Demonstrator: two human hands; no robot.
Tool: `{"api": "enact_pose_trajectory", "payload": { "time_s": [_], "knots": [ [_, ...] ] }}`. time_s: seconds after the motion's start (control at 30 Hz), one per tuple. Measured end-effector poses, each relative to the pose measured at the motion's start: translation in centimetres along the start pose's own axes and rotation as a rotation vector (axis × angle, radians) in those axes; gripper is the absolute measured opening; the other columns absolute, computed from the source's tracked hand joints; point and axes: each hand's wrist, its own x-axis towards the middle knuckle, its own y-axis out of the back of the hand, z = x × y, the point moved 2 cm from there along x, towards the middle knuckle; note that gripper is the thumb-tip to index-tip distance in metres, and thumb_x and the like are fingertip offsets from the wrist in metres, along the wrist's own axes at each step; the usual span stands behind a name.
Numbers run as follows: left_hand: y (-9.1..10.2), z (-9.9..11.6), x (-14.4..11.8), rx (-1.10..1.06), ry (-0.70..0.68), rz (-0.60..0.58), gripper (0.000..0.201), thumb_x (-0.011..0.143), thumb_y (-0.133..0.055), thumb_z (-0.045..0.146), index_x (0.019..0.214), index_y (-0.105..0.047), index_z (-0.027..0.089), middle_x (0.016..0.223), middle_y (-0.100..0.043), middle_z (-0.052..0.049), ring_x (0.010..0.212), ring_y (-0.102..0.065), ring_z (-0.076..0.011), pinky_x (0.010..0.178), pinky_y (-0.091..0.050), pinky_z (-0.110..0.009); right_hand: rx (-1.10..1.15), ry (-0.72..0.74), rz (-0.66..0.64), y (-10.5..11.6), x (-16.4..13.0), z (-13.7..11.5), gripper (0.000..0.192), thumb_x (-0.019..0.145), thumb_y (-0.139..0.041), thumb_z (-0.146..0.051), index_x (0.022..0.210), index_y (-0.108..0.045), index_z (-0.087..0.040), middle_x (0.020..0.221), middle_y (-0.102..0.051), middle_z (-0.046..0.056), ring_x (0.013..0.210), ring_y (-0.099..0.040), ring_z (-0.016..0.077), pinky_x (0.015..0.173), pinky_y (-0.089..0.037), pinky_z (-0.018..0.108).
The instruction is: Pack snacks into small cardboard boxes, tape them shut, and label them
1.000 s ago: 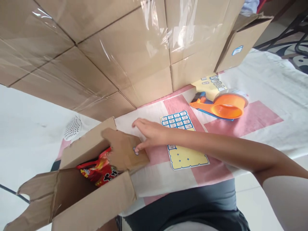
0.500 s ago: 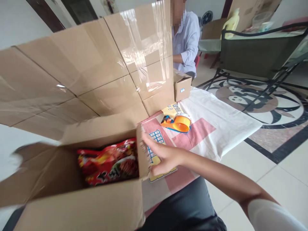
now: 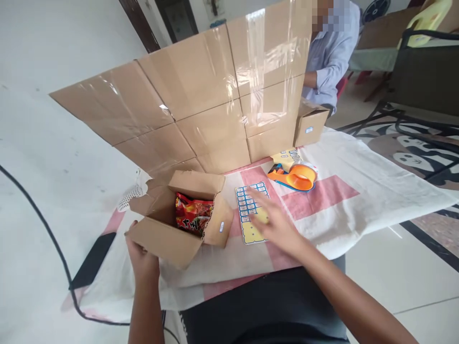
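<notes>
A small cardboard box (image 3: 167,241) stands on the table with its flaps spread. Inside it lies a red food packet (image 3: 193,214) with printed lettering. My left hand (image 3: 141,255) grips the near left flap, thumb on the edge and fingers partly hidden beneath. My right hand (image 3: 274,222) hovers over a yellow and blue sticker sheet (image 3: 253,235), fingers apart and holding nothing; whether it touches the sheet I cannot tell. Beyond that hand rests an orange tape dispenser (image 3: 301,177) with a roll of tape in it.
A tall taped cardboard screen (image 3: 211,129) crosses the table's far side. Another small box (image 3: 311,126) stands by its right end, near a seated person (image 3: 332,62). A dark flat object (image 3: 93,260) lies at the left edge, beside a black cable (image 3: 53,239).
My right hand has left the box's right side and now hangs over the sticker sheet. The box sits farther away on the table. My left hand has come into view on its flap.
</notes>
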Motion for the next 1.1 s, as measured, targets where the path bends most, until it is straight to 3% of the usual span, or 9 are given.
{"api": "enact_pose_trajectory", "payload": {
  "time_s": [0.1, 0.2, 0.33, 0.43, 0.5, 0.7, 0.87, 1.0, 1.1],
  "knots": [
    [0.3, 0.2, -0.1, -0.089, 0.014, 0.019, 0.072, 0.085, -0.073, 0.058, 0.14, -0.045, 0.022, 0.148, -0.053, -0.018, 0.144, -0.048, -0.0371, 0.117, -0.045, -0.056, -0.214, -0.203, 0.547, 6.8, -1.6, 2.2, 0.04, 0.087, -0.064, -0.032, 0.125, -0.067, -0.018, 0.128, -0.069, 0.017, 0.122, -0.065, 0.0348, 0.105, -0.051, 0.061],
    [0.1, 2.2, 0.2, -0.174, -0.099, 0.075, 0.062, 0.081, -0.076, 0.059, 0.122, -0.046, 0.023, 0.149, -0.052, -0.019, 0.145, -0.048, -0.0356, 0.12, -0.04, -0.057, -0.18, -0.387, 0.523, 9.4, -2.5, 2.8, 0.026, 0.087, -0.065, -0.038, 0.103, -0.073, -0.019, 0.106, -0.076, 0.014, 0.099, -0.071, 0.033, 0.093, -0.056, 0.058],
    [-0.4, 4.7, -0.3, -0.262, -0.236, 0.155, 0.061, 0.075, -0.083, 0.051, 0.112, -0.042, 0.025, 0.148, -0.054, -0.02, 0.144, -0.05, -0.0354, 0.118, -0.041, -0.061, 0.023, -0.257, 0.058, 4.5, -1.4, 0.2, 0.036, 0.095, -0.062, -0.047, 0.125, -0.07, -0.028, 0.134, -0.07, 0.011, 0.124, -0.065, 0.0315, 0.103, -0.053, 0.053],
    [-0.4, 5.0, -1.0, -0.337, -0.291, 0.075, 0.081, 0.073, -0.089, 0.038, 0.131, -0.034, 0.028, 0.142, -0.062, -0.018, 0.125, -0.067, -0.0326, 0.108, -0.05, -0.061, 0.085, -0.08, -0.16, -0.3, 0.5, -2.1, 0.048, 0.1, -0.057, -0.051, 0.146, -0.056, -0.037, 0.162, -0.047, 0.003, 0.152, -0.039, 0.0296, 0.123, -0.036, 0.056],
    [-0.1, 4.9, -1.1, -0.358, -0.282, 0.022, 0.09, 0.078, -0.085, 0.039, 0.146, -0.027, 0.028, 0.134, -0.068, -0.017, 0.116, -0.072, -0.0305, 0.105, -0.053, -0.058, 0.155, -0.022, -0.239, -2.3, 2.1, -3.0, 0.041, 0.105, -0.047, -0.052, 0.14, -0.062, -0.037, 0.164, -0.043, 0.001, 0.156, -0.031, 0.0279, 0.128, -0.025, 0.057],
    [0.7, 4.6, -0.5, -0.384, -0.134, -0.063, 0.061, 0.095, -0.066, 0.043, 0.148, -0.046, 0.021, 0.122, -0.074, -0.016, 0.12, -0.069, -0.031, 0.104, -0.053, -0.05, 0.228, -0.054, -0.218, -4.6, 5.9, -3.6, 0.007, 0.093, -0.061, -0.028, 0.09, -0.068, -0.028, 0.122, -0.065, 0.006, 0.141, -0.045, 0.0289, 0.12, -0.034, 0.052],
    [0.8, 4.4, -1.2, -0.365, -0.194, -0.127, 0.039, 0.1, -0.059, 0.039, 0.137, -0.062, 0.024, 0.147, -0.062, -0.013, 0.142, -0.054, -0.0311, 0.122, -0.038, -0.051, 0.362, -0.165, -0.224, -6.3, 6.6, -3.4, 0.046, 0.074, -0.052, -0.014, 0.117, -0.059, -0.029, 0.122, -0.059, 0.004, 0.111, -0.059, 0.0228, 0.096, -0.048, 0.042],
    [1.8, 4.3, -1.2, -0.134, -0.31, -0.291, 0.04, 0.105, -0.046, 0.044, 0.135, -0.067, 0.029, 0.162, -0.046, -0.005, 0.16, -0.021, -0.0308, 0.131, -0.019, -0.053, 0.447, -0.218, -0.146, -7.0, 6.7, -2.9, 0.064, 0.073, -0.055, -0.017, 0.135, -0.051, -0.033, 0.125, -0.062, 0.003, 0.118, -0.058, 0.0246, 0.104, -0.044, 0.045],
    [2.2, 4.5, -0.6, -0.006, -0.188, -0.369, 0.047, 0.105, -0.044, 0.048, 0.145, -0.06, 0.031, 0.162, -0.047, -0.004, 0.159, -0.023, -0.0307, 0.132, -0.015, -0.053, 0.522, -0.15, -0.099, -7.3, 7.0, -2.7, 0.077, 0.078, -0.065, -0.021, 0.148, -0.041, -0.04, 0.146, -0.054, 0.004, 0.133, -0.051, 0.0266, 0.11, -0.041, 0.047]
  ]
}}
